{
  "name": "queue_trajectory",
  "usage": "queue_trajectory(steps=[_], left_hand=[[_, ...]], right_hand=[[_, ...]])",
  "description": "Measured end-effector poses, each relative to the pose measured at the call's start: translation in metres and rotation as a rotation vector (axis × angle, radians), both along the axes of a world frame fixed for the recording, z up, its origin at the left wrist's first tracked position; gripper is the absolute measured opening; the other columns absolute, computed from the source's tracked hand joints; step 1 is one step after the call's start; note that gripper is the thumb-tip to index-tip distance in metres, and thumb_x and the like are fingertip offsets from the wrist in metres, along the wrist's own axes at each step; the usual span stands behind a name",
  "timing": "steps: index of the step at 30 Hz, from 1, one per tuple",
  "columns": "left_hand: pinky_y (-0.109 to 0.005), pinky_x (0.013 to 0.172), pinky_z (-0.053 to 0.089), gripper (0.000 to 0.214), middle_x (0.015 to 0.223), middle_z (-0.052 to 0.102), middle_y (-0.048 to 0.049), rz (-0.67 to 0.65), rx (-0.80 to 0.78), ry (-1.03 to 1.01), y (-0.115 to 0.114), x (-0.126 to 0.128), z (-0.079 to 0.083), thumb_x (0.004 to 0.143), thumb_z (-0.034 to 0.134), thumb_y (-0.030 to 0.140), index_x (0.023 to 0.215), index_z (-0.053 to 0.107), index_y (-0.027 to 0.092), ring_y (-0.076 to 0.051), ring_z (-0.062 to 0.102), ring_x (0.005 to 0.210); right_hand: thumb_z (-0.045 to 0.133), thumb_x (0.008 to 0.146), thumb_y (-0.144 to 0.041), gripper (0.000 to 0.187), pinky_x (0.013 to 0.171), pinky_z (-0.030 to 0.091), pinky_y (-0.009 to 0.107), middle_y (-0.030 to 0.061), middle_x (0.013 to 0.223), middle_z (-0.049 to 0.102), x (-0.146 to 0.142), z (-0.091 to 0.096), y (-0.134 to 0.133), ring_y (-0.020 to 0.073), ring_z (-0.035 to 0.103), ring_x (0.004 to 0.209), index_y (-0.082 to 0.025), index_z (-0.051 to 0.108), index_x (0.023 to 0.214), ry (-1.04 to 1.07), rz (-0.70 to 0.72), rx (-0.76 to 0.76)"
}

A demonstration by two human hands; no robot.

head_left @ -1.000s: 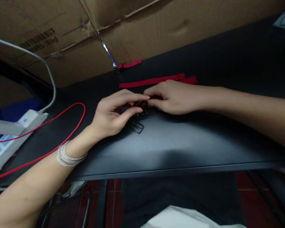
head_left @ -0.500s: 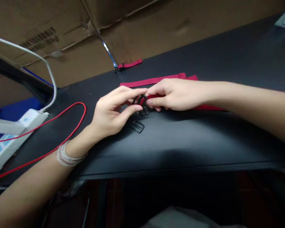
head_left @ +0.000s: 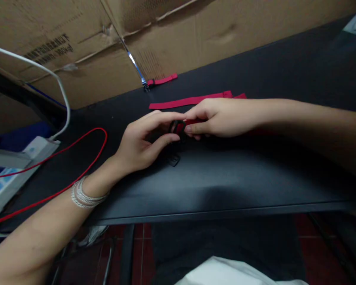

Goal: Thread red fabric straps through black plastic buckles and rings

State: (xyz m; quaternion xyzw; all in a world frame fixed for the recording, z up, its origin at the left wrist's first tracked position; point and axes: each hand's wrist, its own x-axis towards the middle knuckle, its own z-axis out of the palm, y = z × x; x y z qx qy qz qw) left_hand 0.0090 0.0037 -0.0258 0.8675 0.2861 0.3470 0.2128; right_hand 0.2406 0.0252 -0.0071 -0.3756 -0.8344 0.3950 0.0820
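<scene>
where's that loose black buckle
Head view: the black plastic buckle lies on the dark desk, just below the black buckle on the red strap pinched between the left hand and right hand.

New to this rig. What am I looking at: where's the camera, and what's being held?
No machine here: one camera worn on a person's head looks down at their two bare hands. The left hand holds a small black plastic buckle, and the right hand pinches a red strap running into it. A black plastic slider and a longer red strap lie on the black desk. A red cable and a white power strip sit to the left, with cardboard beyond.
</scene>
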Motion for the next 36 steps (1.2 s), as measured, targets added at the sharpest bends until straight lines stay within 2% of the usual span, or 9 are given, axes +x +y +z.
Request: queue_trajectory(steps=[6, 11, 15, 22, 29, 36], left_hand=[[-0.027, 0.078, 0.059, 0.038, 0.103, 0.073, -0.0095, 0.019, -0.014, 0.046, -0.0012, 0.0017, 0.0011, 0.094, 0.067, 0.038, 0.127, 0.068, 0.019, -0.016, 0.068, 0.084], [-0.026, 0.081, 0.058, 0.038, 0.103, 0.072, -0.0087, 0.081, 0.019, 0.118, -0.0018, 0.0013, 0.0025, 0.097, 0.061, 0.033, 0.131, 0.066, 0.016, -0.015, 0.067, 0.085], [-0.024, 0.081, 0.056, 0.038, 0.107, 0.072, -0.0091, 0.076, 0.031, 0.143, -0.0018, 0.0012, 0.0030, 0.096, 0.062, 0.028, 0.132, 0.065, 0.014, -0.013, 0.067, 0.084], [-0.024, 0.082, 0.055, 0.038, 0.108, 0.073, -0.0094, 0.068, 0.057, 0.191, -0.0017, 0.0015, 0.0050, 0.095, 0.063, 0.029, 0.130, 0.067, 0.013, -0.015, 0.067, 0.088], [-0.027, 0.084, 0.055, 0.038, 0.108, 0.074, -0.0100, 0.064, 0.058, 0.227, -0.0013, 0.0015, 0.0053, 0.096, 0.063, 0.031, 0.129, 0.068, 0.014, -0.016, 0.068, 0.087], [-0.026, 0.082, 0.054, 0.035, 0.107, 0.075, -0.0100, 0.050, 0.095, 0.214, -0.0011, 0.0012, 0.0051, 0.097, 0.062, 0.030, 0.127, 0.069, 0.013, -0.015, 0.068, 0.087]], right_hand=[[0.053, 0.094, -0.031, 0.021, 0.063, 0.033, 0.021, -0.0007, 0.073, 0.062, -0.0007, 0.0037, -0.0008, 0.0066, 0.049, 0.064, -0.015, 0.065, 0.087, -0.031, 0.010, 0.023], [0.052, 0.096, -0.033, 0.025, 0.062, 0.032, 0.023, 0.0005, 0.073, 0.063, -0.0019, 0.0049, -0.0023, 0.0068, 0.048, 0.062, -0.015, 0.065, 0.083, -0.071, -0.009, 0.050], [0.053, 0.096, -0.032, 0.025, 0.061, 0.033, 0.023, 0.0008, 0.073, 0.064, -0.0030, 0.0041, -0.0032, 0.0072, 0.049, 0.062, -0.015, 0.065, 0.081, -0.078, -0.025, 0.066], [0.054, 0.095, -0.033, 0.026, 0.062, 0.031, 0.024, 0.0008, 0.074, 0.065, -0.0045, 0.0028, -0.0039, 0.0069, 0.047, 0.061, -0.014, 0.070, 0.086, -0.129, -0.010, 0.146], [0.054, 0.096, -0.038, 0.031, 0.067, 0.033, 0.025, 0.0011, 0.080, 0.069, -0.0051, 0.0010, -0.0054, 0.0088, 0.050, 0.067, -0.016, 0.075, 0.098, -0.123, -0.014, 0.165], [0.056, 0.096, -0.039, 0.031, 0.066, 0.034, 0.024, 0.0013, 0.083, 0.071, -0.0054, 0.0003, -0.0076, 0.0083, 0.052, 0.066, -0.016, 0.077, 0.099, -0.110, -0.032, 0.183]])
